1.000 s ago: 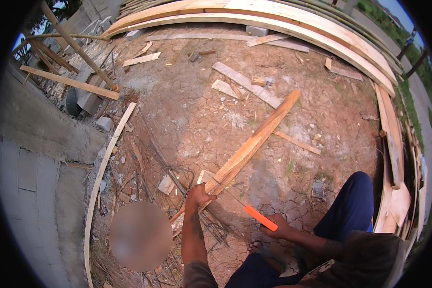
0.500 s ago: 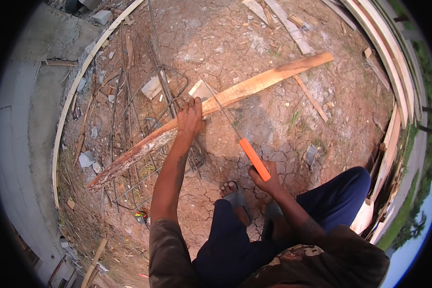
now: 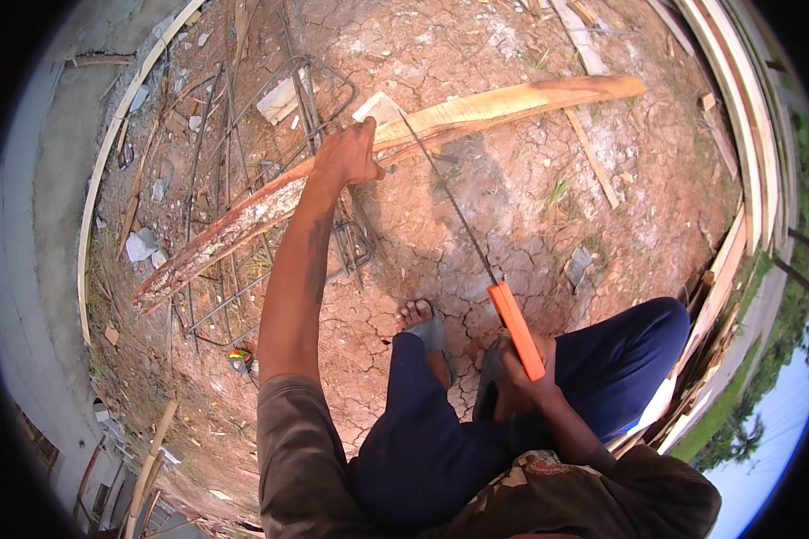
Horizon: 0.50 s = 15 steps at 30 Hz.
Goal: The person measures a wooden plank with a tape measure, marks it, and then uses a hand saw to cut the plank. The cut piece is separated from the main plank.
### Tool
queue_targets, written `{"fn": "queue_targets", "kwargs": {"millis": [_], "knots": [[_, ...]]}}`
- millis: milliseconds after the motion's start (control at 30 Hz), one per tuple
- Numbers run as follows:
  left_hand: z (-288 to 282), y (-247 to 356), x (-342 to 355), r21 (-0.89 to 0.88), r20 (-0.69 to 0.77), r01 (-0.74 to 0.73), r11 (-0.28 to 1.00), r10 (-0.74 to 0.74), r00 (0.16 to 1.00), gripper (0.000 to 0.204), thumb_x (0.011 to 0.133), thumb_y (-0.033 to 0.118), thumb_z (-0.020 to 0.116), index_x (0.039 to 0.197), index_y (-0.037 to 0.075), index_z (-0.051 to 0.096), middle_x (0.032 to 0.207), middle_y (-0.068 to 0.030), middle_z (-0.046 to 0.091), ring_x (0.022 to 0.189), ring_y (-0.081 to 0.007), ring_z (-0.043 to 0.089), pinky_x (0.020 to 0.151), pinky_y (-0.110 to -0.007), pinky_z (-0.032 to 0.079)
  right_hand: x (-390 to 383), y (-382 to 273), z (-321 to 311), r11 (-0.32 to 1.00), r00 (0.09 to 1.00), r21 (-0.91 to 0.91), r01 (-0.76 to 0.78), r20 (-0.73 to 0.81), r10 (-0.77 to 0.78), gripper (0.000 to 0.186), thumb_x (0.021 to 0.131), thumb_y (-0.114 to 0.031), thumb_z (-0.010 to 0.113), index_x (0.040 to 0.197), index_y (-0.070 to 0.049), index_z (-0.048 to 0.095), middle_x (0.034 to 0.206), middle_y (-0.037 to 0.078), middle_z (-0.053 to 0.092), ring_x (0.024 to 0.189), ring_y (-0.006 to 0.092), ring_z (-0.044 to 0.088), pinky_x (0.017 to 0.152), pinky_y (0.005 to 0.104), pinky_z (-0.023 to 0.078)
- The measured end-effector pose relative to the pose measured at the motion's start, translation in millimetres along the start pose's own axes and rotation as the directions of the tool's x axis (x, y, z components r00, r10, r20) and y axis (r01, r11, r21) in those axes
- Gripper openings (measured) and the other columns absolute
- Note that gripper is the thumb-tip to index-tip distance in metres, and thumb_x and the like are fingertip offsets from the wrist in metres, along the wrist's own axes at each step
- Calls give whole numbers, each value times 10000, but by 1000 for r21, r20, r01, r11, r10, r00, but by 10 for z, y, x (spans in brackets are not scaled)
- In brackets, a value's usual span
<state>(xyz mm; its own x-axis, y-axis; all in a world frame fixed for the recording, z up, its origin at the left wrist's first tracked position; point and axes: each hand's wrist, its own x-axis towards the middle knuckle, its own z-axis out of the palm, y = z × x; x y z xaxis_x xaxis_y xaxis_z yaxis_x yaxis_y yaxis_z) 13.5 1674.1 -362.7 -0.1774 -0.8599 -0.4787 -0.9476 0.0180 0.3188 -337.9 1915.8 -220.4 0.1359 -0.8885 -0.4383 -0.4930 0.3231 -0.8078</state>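
A long wooden plank lies slanting across the ground in front of me, bare and pale toward the right, rough with bark toward the left. My left hand is closed on the plank near its middle, pressing it from above. In my right hand is the orange handle of a handsaw, fingers wrapped round it. The thin blade runs away from me and crosses the plank just right of my left hand. A pale wood piece shows beyond the plank, beside the blade's far end.
Bent steel bars lie under and left of the plank. A tape measure rests on the ground at left. Long boards are stacked along the right, and a concrete slab borders the left. My sandalled feet are close by.
My right hand has drawn the saw back toward me, so more of its blade shows on the near side of the plank. My left hand stays on the plank. The view has shifted slightly.
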Motion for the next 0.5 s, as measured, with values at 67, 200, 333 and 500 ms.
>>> {"fn": "queue_targets", "kwargs": {"millis": [67, 200, 333, 500], "knots": [[-78, -35, 67, -50, 89, 27, 998, -22, 996, 830, 644, 328, 830, 1296, -8, 442, 1196, -291, 650, 1118, -460, 633, 935, -502, 511, 76, 69, 27, 998, 998, 37, -50, 33, 49, 88, 786, -39, 677, 738, 5, 619, 585, 79, 603, 535, 136, 637, 523, 302, 488], [28, -308, 145, -223, -62, -107, 969, 95, 994, 811, 625, 290, 846, 1264, -12, 448, 1243, -265, 606, 1207, -442, 573, 998, -497, 462, 287, -4, 287, 994, 997, 107, 1, 71, -8, 106, 793, -26, 658, 717, 1, 590, 573, 47, 585, 531, 105, 606, 506, 292, 472], [25, -33, 1, -14, -201, -130, 991, 125, 972, 745, 686, 270, 816, 1286, -4, 470, 1312, -253, 580, 1285, -419, 525, 1066, -537, 396, 244, -26, 224, 993, 999, 112, -28, 31, 25, 106, 809, -18, 642, 719, 1, 589, 583, 19, 586, 533, 70, 565, 492, 285, 455], [410, 53, 58, 62, -263, 11, 998, 5, 965, 781, 728, 253, 768, 1390, 14, 431, 1359, -232, 558, 1337, -433, 481, 1103, -531, 388, 309, -7, 72, 988, 998, 144, -57, 21, 55, 109, 808, -23, 644, 721, 4, 584, 593, 2, 577, 542, 65, 538, 506, 280, 441]]}}
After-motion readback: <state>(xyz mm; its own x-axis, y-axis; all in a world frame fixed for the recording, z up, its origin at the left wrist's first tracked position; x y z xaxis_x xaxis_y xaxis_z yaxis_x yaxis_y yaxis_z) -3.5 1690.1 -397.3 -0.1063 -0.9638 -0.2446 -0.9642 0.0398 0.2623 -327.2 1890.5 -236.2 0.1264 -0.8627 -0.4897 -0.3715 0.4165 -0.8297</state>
